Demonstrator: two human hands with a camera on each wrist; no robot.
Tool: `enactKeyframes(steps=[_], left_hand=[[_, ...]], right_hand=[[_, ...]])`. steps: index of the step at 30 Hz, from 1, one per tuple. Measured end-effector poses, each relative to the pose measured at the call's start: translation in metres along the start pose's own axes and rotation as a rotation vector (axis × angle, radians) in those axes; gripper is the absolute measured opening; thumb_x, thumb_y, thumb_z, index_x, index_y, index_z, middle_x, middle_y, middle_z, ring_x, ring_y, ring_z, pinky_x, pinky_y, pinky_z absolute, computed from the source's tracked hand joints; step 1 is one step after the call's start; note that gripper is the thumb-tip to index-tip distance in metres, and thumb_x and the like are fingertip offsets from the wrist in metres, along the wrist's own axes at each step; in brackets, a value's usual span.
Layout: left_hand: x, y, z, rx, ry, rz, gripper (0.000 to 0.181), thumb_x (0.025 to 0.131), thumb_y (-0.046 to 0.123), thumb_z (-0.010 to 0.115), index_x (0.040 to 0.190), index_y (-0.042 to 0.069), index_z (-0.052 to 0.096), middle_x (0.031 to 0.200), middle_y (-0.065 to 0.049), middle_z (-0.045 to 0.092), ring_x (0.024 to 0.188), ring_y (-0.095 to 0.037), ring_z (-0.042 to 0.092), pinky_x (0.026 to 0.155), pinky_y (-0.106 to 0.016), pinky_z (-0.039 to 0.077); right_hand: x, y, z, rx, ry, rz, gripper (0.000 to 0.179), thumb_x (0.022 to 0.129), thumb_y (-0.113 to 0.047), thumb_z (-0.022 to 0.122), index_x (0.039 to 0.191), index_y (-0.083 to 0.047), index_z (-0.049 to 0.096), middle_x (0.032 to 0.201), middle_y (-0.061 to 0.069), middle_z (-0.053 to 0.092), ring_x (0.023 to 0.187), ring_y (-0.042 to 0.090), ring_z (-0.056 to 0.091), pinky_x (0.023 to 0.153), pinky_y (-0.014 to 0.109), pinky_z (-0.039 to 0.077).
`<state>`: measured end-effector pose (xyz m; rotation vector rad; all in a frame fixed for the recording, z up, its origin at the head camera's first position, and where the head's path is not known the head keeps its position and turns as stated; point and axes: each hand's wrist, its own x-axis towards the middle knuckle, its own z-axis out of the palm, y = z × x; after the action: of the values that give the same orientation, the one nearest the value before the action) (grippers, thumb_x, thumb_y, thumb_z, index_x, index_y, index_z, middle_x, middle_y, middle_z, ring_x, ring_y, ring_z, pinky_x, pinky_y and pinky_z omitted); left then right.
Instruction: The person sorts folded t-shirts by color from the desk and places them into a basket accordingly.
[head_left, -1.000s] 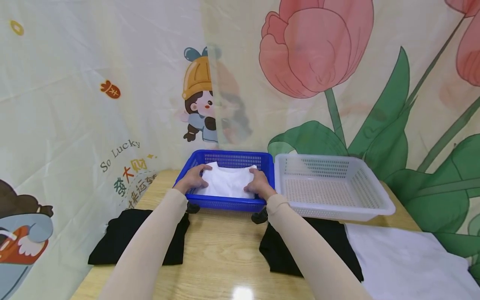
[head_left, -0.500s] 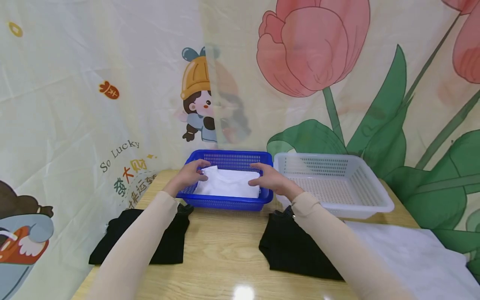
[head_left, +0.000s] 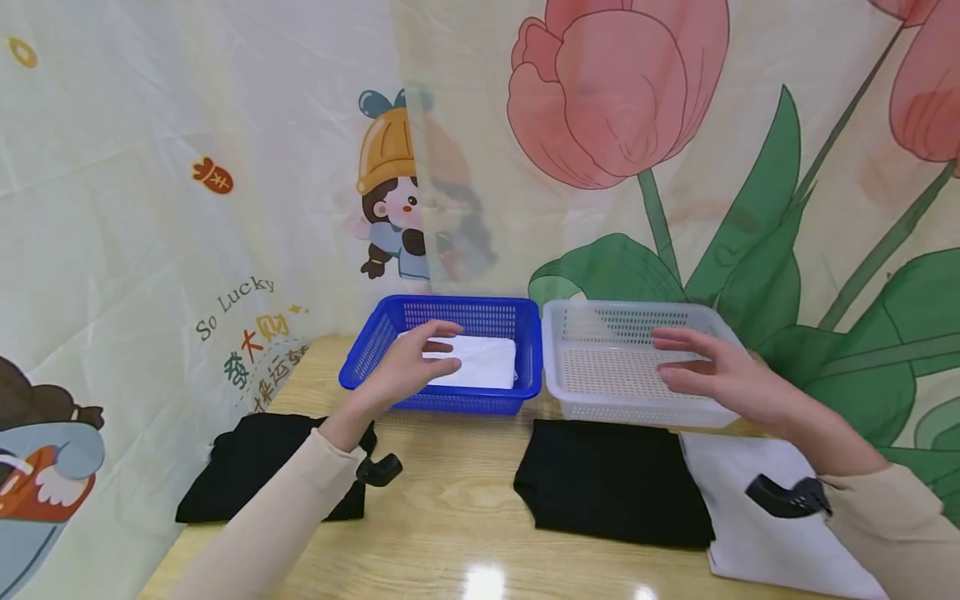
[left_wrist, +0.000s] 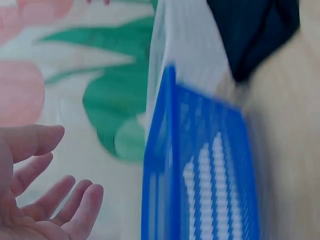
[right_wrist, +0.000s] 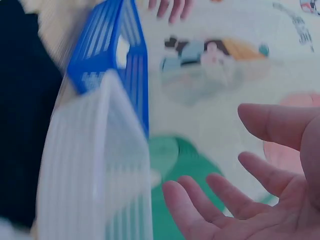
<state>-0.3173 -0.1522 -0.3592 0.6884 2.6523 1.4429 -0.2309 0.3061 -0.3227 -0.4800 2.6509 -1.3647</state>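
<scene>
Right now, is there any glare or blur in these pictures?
Head view: glare spots on the table at the bottom edge, otherwise fairly sharp; left wrist view: the blue basket looks blurred; right wrist view: the white basket has soft, blurry edges.

White cloth [head_left: 483, 362] (folded) inside blue basket [head_left: 459, 403].

The left hand [head_left: 408, 364] hides the left part of the folded white cloth [head_left: 483, 367] in the blue basket [head_left: 461, 402]; the right hand [head_left: 731, 377] covers part of the white basket [head_left: 615, 408]. The left sleeve [head_left: 277, 512] hides some of the left black cloth [head_left: 251, 467]. Both baskets blur in the wrist views, cut off by picture edges.
</scene>
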Motion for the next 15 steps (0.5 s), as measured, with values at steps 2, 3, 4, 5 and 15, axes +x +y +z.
enactKeyframes(steps=[2, 3, 4, 5, 15], left_hand=[[-0.006, 0.007, 0.015, -0.037, -0.024, 0.019, 0.050, 0.100, 0.023, 0.077, 0.147, 0.023, 0.059, 0.151, -0.002, 0.058, 0.137, -0.032, 0.059, 0.103, -0.049, 0.057], [-0.009, 0.010, 0.022, -0.057, -0.036, 0.029, 0.050, 0.100, 0.022, 0.077, 0.147, 0.023, 0.059, 0.151, -0.002, 0.058, 0.136, -0.032, 0.059, 0.103, -0.048, 0.057], [-0.012, 0.012, 0.030, -0.072, -0.048, 0.038, 0.050, 0.100, 0.022, 0.077, 0.147, 0.023, 0.059, 0.151, -0.002, 0.058, 0.136, -0.032, 0.060, 0.102, -0.046, 0.058], [-0.015, 0.014, 0.037, -0.094, -0.062, 0.047, 0.050, 0.100, 0.021, 0.077, 0.147, 0.022, 0.059, 0.151, -0.002, 0.058, 0.136, -0.032, 0.060, 0.102, -0.045, 0.058], [-0.019, 0.025, 0.114, -0.227, -0.179, 0.032, 0.049, 0.100, 0.021, 0.077, 0.146, 0.021, 0.059, 0.144, -0.007, 0.062, 0.131, -0.032, 0.062, 0.102, -0.041, 0.057]], right_hand=[[-0.022, 0.017, -0.013, -0.044, 0.032, 0.028, 0.067, 0.108, -0.026, 0.064, 0.165, -0.008, 0.033, 0.164, 0.011, 0.039, 0.128, 0.003, 0.060, 0.090, 0.023, 0.055], [-0.031, 0.025, -0.019, -0.055, 0.046, 0.042, 0.067, 0.108, -0.026, 0.064, 0.165, -0.008, 0.032, 0.162, 0.005, 0.042, 0.124, -0.005, 0.058, 0.088, 0.023, 0.056], [-0.040, 0.034, -0.024, -0.063, 0.060, 0.057, 0.067, 0.109, -0.025, 0.064, 0.165, -0.007, 0.032, 0.158, -0.001, 0.045, 0.120, -0.010, 0.057, 0.087, 0.023, 0.057], [-0.048, 0.043, -0.029, -0.069, 0.068, 0.068, 0.067, 0.109, -0.024, 0.063, 0.165, -0.006, 0.031, 0.155, -0.004, 0.047, 0.117, -0.013, 0.056, 0.086, 0.024, 0.057], [-0.097, 0.106, -0.050, -0.150, 0.107, 0.258, 0.071, 0.110, -0.033, 0.060, 0.159, 0.009, 0.030, 0.152, 0.019, 0.050, 0.100, -0.019, 0.053, 0.080, 0.028, 0.063]])
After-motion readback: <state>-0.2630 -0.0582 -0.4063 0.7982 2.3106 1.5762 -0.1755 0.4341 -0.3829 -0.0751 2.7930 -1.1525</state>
